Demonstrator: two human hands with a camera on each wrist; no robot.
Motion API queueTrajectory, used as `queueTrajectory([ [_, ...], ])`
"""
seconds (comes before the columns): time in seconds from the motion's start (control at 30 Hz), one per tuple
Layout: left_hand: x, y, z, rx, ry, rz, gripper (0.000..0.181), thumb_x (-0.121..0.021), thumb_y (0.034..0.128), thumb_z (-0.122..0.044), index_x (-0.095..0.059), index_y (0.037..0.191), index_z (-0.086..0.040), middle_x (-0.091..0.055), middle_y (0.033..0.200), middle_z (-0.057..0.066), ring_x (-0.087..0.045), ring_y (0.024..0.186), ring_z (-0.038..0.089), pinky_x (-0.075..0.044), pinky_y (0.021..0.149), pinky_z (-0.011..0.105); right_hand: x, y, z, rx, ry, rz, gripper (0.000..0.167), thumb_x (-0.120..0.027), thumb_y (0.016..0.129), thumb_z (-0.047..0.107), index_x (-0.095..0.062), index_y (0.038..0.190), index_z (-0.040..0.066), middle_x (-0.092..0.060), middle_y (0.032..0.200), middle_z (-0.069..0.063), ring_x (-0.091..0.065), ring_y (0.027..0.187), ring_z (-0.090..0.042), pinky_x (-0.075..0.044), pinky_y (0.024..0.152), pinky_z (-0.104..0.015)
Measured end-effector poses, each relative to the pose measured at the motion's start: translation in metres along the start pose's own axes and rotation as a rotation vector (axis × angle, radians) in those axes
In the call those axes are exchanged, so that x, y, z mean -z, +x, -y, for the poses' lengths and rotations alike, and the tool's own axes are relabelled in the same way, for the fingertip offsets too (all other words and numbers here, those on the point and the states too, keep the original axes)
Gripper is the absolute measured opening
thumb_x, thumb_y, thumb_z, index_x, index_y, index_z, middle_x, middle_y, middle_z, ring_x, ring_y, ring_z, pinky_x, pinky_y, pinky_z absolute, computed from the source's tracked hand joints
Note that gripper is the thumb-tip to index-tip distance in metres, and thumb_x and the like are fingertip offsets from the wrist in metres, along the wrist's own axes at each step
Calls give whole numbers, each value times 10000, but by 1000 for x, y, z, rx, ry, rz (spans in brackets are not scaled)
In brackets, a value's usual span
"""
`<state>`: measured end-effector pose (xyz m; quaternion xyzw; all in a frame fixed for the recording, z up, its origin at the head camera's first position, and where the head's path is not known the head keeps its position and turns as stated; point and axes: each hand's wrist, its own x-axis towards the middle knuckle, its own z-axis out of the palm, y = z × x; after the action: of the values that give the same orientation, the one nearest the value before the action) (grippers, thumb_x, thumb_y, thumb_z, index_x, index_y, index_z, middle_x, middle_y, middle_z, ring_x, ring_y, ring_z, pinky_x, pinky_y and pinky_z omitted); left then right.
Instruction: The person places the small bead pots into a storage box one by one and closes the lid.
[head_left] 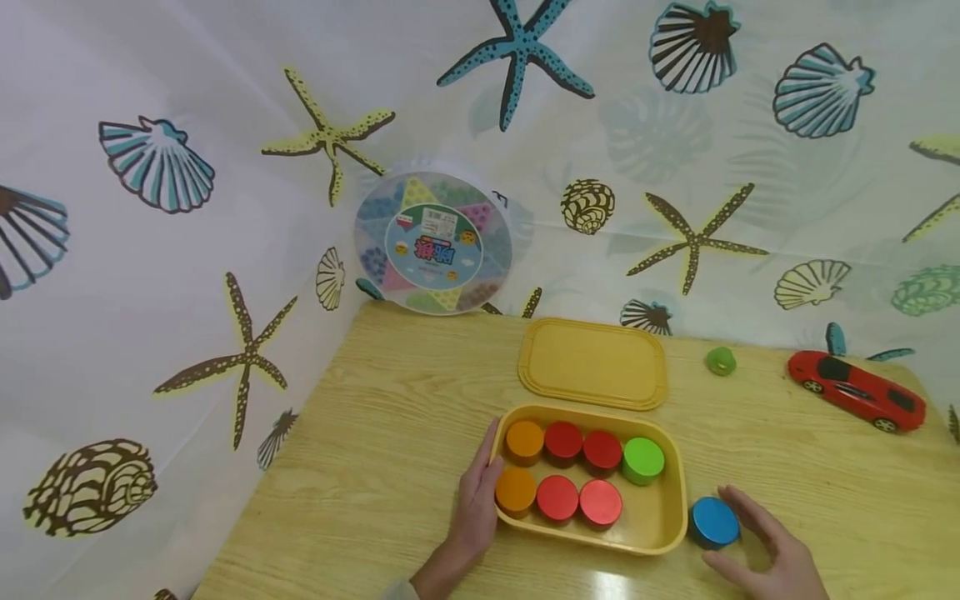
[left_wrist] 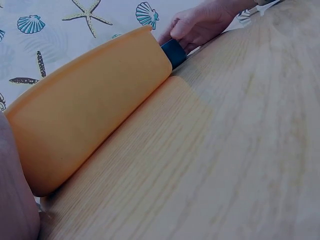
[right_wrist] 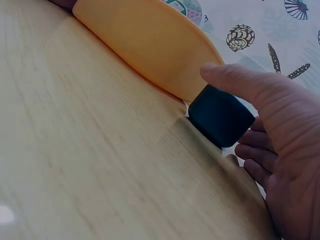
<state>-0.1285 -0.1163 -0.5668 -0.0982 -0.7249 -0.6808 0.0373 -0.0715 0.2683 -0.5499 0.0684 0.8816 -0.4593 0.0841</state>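
My left hand point(head_left: 474, 500) holds the left end of a yellow plastic box point(head_left: 678, 500), its fingers along the outer wall and the thumb at the rim. Inside stand two orange round blocks point(head_left: 524, 442), several red round blocks point(head_left: 563, 442) and one green round block point(head_left: 643, 461). A blue round block point(head_left: 715, 522) sits on the table just off the box's right end. Around that block my right hand point(head_left: 780, 554) has its thumb and fingers spread, with a gap toward the palm. Whether a fingertip touches the block is hard to see.
Behind the box lies a yellow lid point(head_left: 592, 364). A small green toy point(head_left: 722, 361) and a red toy car point(head_left: 857, 390) are at the back right of the wooden table point(head_left: 360, 467). A round game box point(head_left: 433, 243) leans against the patterned cloth point(head_left: 225, 208).
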Motion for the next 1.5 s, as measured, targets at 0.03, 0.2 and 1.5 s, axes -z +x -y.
queueTrajectory([
  [0.03,0,0,1,-5,2,-2,539,-298,1155,-165,-184,1671,-57,-205,1727,127,-180,1584,214,-159,1212,129,-1,0,0,21,-30,-11,1006,-843,809,586,-427,1596,117,-535,1555,-118,-486,1365,-94,-369,1154,-603],
  [0.2,2,0,3,-20,5,-1,538,-291,1158,-168,-178,1669,-44,-201,1728,132,-179,1584,216,-162,1215,137,-2,-1,0,95,-131,-58,933,-831,814,603,-508,1545,120,-594,1494,-98,-511,1356,-128,-429,1096,-571],
  [1.5,-1,2,3,-20,18,-11,535,-287,1157,-163,-187,1666,-35,-201,1725,141,-182,1584,234,-153,1222,157,12,-3,48,405,84,-262,572,-885,824,33,-667,1352,58,-707,1184,139,-663,1050,21,-536,897,-103],
])
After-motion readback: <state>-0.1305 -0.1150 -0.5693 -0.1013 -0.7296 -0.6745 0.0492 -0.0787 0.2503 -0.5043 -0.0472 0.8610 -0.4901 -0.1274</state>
